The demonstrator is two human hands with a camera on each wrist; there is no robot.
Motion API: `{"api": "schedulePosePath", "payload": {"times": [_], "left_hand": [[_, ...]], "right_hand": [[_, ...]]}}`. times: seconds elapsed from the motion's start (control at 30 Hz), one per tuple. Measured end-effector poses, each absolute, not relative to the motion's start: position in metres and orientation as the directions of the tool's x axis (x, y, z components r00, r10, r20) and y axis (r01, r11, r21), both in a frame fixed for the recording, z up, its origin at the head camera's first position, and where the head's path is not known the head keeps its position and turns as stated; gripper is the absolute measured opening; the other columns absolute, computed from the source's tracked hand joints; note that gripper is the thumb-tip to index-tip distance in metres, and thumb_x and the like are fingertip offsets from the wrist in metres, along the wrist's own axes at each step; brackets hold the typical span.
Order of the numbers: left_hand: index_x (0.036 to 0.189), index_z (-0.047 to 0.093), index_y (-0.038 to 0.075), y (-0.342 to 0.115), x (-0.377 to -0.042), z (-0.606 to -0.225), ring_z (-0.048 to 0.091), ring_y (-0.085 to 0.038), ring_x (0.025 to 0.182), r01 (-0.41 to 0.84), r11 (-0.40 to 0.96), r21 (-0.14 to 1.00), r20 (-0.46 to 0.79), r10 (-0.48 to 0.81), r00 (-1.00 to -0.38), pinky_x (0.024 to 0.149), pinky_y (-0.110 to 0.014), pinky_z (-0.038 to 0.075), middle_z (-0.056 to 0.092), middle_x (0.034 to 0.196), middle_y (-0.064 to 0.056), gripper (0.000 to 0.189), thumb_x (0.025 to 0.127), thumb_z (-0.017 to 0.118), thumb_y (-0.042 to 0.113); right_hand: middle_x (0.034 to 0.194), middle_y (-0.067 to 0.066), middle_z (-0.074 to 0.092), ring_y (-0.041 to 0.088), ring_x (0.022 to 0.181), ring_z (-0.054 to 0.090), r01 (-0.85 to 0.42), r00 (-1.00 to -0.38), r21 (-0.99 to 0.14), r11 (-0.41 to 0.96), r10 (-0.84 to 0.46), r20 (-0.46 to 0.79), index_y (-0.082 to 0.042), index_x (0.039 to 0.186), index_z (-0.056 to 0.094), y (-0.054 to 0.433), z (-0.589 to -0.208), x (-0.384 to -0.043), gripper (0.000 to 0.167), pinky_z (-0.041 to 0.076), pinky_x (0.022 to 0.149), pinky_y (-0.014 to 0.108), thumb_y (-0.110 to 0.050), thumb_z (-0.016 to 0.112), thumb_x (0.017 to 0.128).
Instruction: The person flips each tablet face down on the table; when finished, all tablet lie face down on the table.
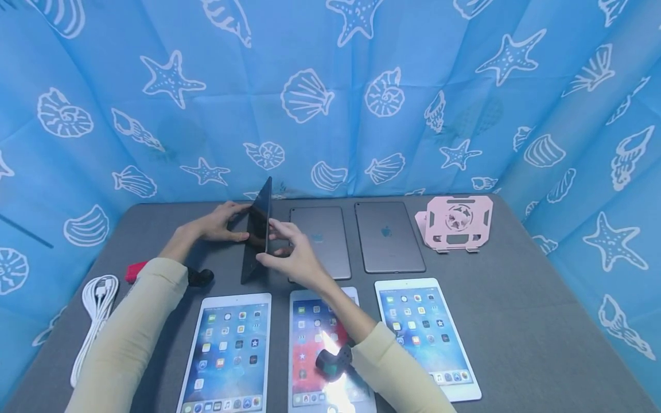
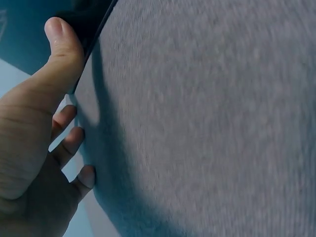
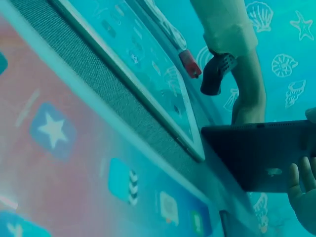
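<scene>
A dark tablet [image 1: 256, 232] stands tilted on its long edge at the back left, its black screen facing left and its logo back facing right. My left hand [image 1: 219, 223] is on the screen side, thumb and forefinger spread and touching the tablet; in the left wrist view the thumb [image 2: 61, 37] lies against the dark face. Gripping the raised edge is my right hand [image 1: 296, 258], thumb at its near end and fingers along the back. The right wrist view shows those fingers [image 3: 295, 180] against the tablet back [image 3: 266, 153].
Two grey tablets [image 1: 325, 238] [image 1: 389, 238] lie back up to the right, beside a pink stand [image 1: 457, 223]. Lit white tablets [image 1: 227, 350] [image 1: 426, 338] lie in front, one under my right forearm. A white cable [image 1: 98, 321] and a red object [image 1: 135, 271] lie left.
</scene>
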State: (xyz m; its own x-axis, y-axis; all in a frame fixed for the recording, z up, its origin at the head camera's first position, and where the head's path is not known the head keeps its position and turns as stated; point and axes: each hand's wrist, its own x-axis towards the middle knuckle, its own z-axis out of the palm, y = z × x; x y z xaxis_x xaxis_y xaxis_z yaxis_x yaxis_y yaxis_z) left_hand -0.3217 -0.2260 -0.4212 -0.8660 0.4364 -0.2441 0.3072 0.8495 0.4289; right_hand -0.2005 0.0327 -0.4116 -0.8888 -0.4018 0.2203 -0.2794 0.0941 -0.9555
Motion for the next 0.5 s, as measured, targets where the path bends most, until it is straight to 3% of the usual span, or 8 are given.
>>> {"api": "schedulePosePath", "payload": {"times": [0.23, 0.37, 0.5], "left_hand": [[0.164, 0.021, 0.013, -0.219, -0.323, -0.422, 0.025, -0.051, 0.15, 0.328, 0.819, 0.47, -0.246, 0.479, -0.843, 0.117, -0.072, 0.027, 0.026, 0.162, -0.025, 0.091, 0.096, 0.069, 0.048], [0.166, 0.013, 0.018, -0.219, -0.325, -0.411, 0.024, -0.051, 0.152, 0.312, 0.767, 0.56, -0.239, 0.51, -0.826, 0.117, -0.073, 0.025, 0.023, 0.166, -0.025, 0.083, 0.102, 0.057, 0.049], [0.166, -0.002, 0.03, -0.216, -0.329, -0.392, 0.039, -0.05, 0.145, 0.245, 0.692, 0.679, -0.228, 0.515, -0.826, 0.108, -0.067, 0.042, 0.019, 0.168, -0.025, 0.076, 0.107, 0.038, 0.056]], "right_hand": [[0.152, 0.013, 0.043, 0.031, 0.132, 0.054, -0.308, -0.882, -0.944, 0.116, -0.408, 0.237, -0.005, 0.157, 0.038, 0.024, -0.403, -0.198, 0.077, 0.055, 0.101, 0.045, -0.011, 0.076, 0.09], [0.152, 0.015, 0.044, 0.033, 0.132, 0.055, -0.318, -0.877, -0.942, 0.108, -0.41, 0.25, -0.003, 0.157, 0.038, 0.019, -0.401, -0.198, 0.077, 0.053, 0.102, 0.052, -0.011, 0.076, 0.09], [0.152, 0.015, 0.043, 0.035, 0.131, 0.056, -0.324, -0.872, -0.938, 0.122, -0.422, 0.246, -0.004, 0.158, 0.036, 0.015, -0.401, -0.197, 0.078, 0.054, 0.101, 0.051, -0.013, 0.076, 0.091]]}}
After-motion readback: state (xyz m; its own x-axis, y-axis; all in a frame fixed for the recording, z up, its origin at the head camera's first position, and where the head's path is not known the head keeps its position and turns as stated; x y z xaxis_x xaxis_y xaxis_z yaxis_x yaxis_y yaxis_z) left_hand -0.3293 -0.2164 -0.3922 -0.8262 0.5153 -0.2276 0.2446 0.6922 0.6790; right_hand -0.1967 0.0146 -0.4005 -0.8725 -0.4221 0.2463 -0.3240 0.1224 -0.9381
